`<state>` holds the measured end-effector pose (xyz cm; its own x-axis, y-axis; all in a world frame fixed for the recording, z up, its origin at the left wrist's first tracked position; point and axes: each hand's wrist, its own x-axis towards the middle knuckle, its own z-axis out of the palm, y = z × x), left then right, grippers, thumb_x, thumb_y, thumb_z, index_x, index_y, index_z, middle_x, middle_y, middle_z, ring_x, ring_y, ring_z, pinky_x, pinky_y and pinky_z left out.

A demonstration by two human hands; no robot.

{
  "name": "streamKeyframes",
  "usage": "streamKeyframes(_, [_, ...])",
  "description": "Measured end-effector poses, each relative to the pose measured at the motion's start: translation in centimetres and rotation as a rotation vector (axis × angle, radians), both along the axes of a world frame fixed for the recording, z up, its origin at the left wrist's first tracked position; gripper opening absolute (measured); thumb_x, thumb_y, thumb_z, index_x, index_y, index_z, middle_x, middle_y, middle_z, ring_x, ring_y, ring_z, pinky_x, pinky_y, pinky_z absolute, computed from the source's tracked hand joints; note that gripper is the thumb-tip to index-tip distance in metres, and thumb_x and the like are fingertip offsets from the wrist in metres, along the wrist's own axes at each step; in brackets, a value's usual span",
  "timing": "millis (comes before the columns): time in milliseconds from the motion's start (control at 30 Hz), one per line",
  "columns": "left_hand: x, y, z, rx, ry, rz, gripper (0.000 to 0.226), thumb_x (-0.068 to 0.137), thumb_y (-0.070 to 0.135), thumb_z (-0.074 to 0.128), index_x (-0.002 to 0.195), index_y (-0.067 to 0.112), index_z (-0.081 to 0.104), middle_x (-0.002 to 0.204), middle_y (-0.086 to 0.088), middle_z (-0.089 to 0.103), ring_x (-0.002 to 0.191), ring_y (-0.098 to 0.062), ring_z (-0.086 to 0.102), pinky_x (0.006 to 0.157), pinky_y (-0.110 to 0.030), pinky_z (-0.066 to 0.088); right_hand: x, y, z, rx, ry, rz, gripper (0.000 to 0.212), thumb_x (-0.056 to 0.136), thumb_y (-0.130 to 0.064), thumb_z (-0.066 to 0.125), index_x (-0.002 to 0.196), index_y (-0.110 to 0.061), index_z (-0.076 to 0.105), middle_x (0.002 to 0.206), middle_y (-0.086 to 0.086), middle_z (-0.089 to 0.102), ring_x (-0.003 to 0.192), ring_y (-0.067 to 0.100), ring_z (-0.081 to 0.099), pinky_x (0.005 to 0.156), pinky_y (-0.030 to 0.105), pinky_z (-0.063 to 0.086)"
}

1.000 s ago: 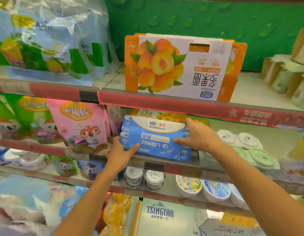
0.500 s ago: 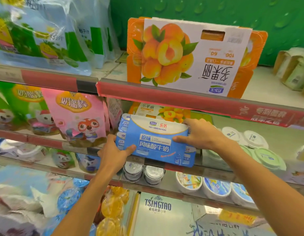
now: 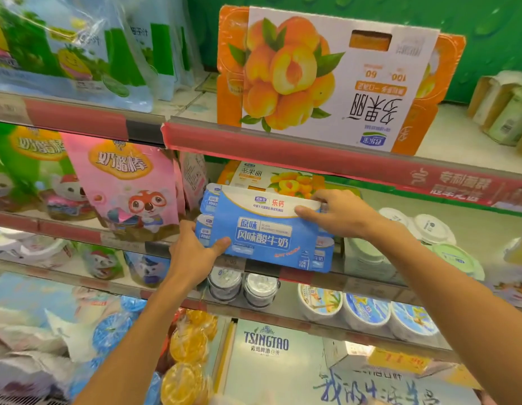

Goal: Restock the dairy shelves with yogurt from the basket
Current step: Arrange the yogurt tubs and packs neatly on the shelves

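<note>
Both hands, left hand and right hand, grip the blue cardboard-sleeved yogurt multipack at the middle shelf's front edge; placing step, next it needs sliding farther back

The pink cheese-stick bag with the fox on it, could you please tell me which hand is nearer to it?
Left. The left hand grips the blue yogurt multipack beside the pink cheese-stick bag; the right hand holds the pack's far end.

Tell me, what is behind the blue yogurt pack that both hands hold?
Behind the blue yogurt pack a peach-printed carton shows above its top edge. The left hand and right hand grip the pack. The carton's lower part is covered.
</note>
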<state>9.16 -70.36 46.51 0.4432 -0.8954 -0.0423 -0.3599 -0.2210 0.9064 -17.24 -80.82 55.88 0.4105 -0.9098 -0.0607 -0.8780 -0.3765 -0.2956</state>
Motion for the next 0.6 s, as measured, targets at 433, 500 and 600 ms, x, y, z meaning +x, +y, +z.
streamKeyframes(433, [-0.9, 0.6, -0.7, -0.036, 0.016, 0.059, 0.047, 0.084, 0.027, 0.079, 0.11, 0.017, 0.041, 0.097, 0.009, 0.059, 0.1, -0.024, 0.061, 0.082, -0.042, 0.055, 5.4, -9.2, -0.9, 0.364, -0.063, 0.008, 0.042, 0.102, -0.038, 0.054, 0.141, -0.024, 0.05, 0.121, -0.002, 0.062, 0.098, 0.017, 0.06, 0.082, 0.024, 0.046])
streamKeyframes(500, [-1.2, 0.4, -0.3, -0.046, 0.027, 0.074, 0.046, 0.085, 0.025, 0.077, 0.111, 0.014, 0.042, 0.099, 0.004, 0.058, 0.093, -0.018, 0.06, 0.066, -0.023, 0.049, 5.3, -10.9, -2.1, 0.357, -0.092, 0.002, 0.058, 0.093, -0.047, 0.065, 0.143, -0.026, 0.047, 0.14, -0.002, 0.055, 0.123, 0.022, 0.057, 0.102, 0.035, 0.047])
streamKeyframes(600, [-1.4, 0.1, 0.0, -0.057, 0.058, 0.089, 0.043, 0.086, 0.024, 0.076, 0.111, 0.013, 0.042, 0.098, 0.004, 0.057, 0.085, -0.011, 0.059, 0.058, -0.017, 0.04, 5.1, -12.2, -2.9, 0.412, -0.136, -0.035, 0.06, 0.085, -0.052, 0.073, 0.137, -0.029, 0.054, 0.137, -0.003, 0.06, 0.121, 0.023, 0.061, 0.105, 0.045, 0.05])
